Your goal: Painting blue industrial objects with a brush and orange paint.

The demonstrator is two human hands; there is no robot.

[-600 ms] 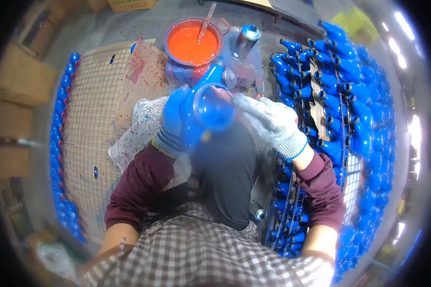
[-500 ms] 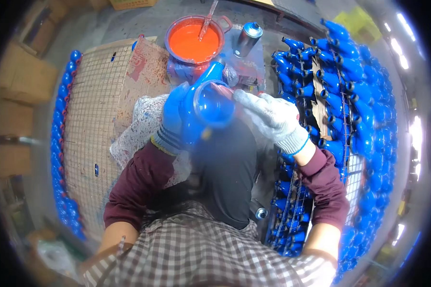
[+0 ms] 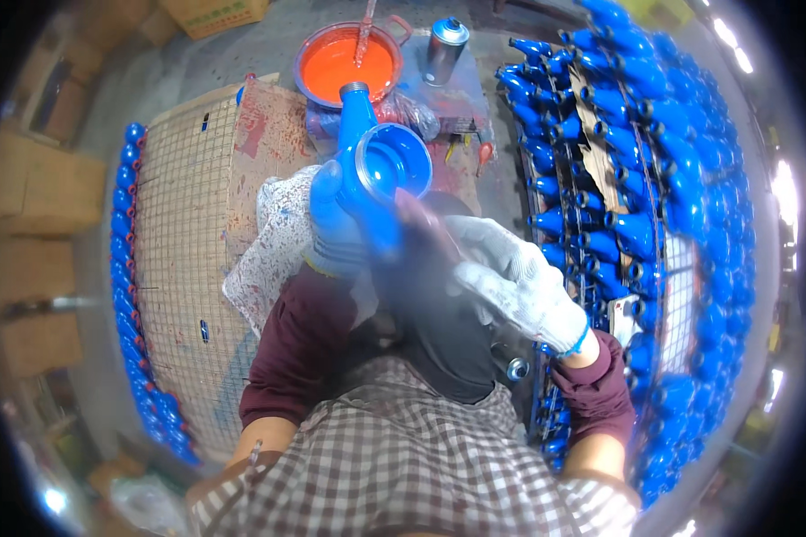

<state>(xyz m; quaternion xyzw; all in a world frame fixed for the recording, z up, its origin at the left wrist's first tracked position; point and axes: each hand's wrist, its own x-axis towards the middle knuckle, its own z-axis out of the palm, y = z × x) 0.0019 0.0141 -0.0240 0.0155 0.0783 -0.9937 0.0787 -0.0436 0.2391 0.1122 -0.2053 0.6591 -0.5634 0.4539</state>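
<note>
My left hand (image 3: pixel 333 224), in a blue-stained glove, is closed around a glossy blue vessel (image 3: pixel 358 116). The vessel has a narrow threaded neck tilted up and away, and a wide round opening facing up. In a white knit glove, my right hand (image 3: pixel 519 282) has its fingers closed on a blurred tool with a pinkish tip (image 3: pixel 409 208), perhaps a brush. That tip lies at the near edge of the round opening; motion blur hides whether it touches. The vessel's lower part is smeared into the dark blur over my knee.
Ahead stands a pot (image 3: pixel 299 76) of orange paint with a stick (image 3: pixel 364 34) in it, beside a spray can (image 3: pixel 445 54). Racks of blue bottles (image 3: pixel 634 231) crowd the right. On the left, wire mesh (image 3: pixel 175 219) covers cardboard, edged by blue pieces (image 3: pixel 124 224). A spotted cloth (image 3: pixel 278 224) lies near my left arm.
My right hand has drawn down towards me, and its tool's tip has gone from the opening's far rim to its near edge. The vessel's neck now points more directly away.
</note>
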